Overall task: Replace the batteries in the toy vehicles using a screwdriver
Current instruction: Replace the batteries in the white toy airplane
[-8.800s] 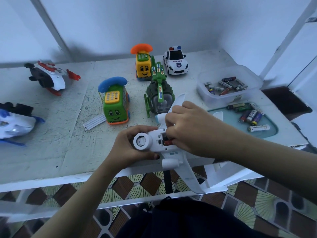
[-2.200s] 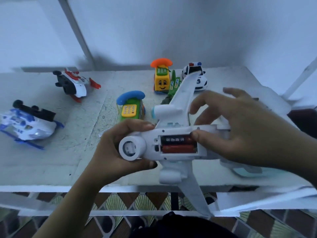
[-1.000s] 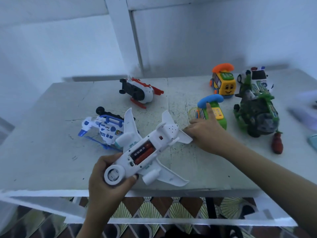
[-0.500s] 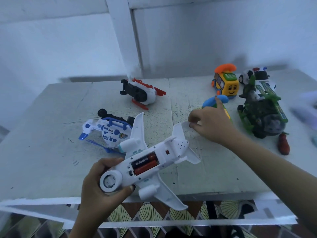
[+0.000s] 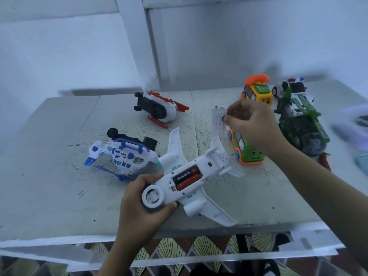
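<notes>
Left hand [image 5: 139, 212] grips toy plane [image 5: 209, 168] by its nose over the desk's [image 5: 49, 176] near edge, belly up so the loaded batteries [image 5: 187, 177] show. Right hand's [image 5: 253, 124] fingers [image 5: 234, 112] pinch the battery cover [image 5: 218, 120] above mid-desk, probably to refit it.

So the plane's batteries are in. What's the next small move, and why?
Probably bring the cover, pinched in the right hand, down onto the white plane and seat it over the open compartment. The batteries lie uncovered, and the left hand holds the plane belly-up.
</notes>
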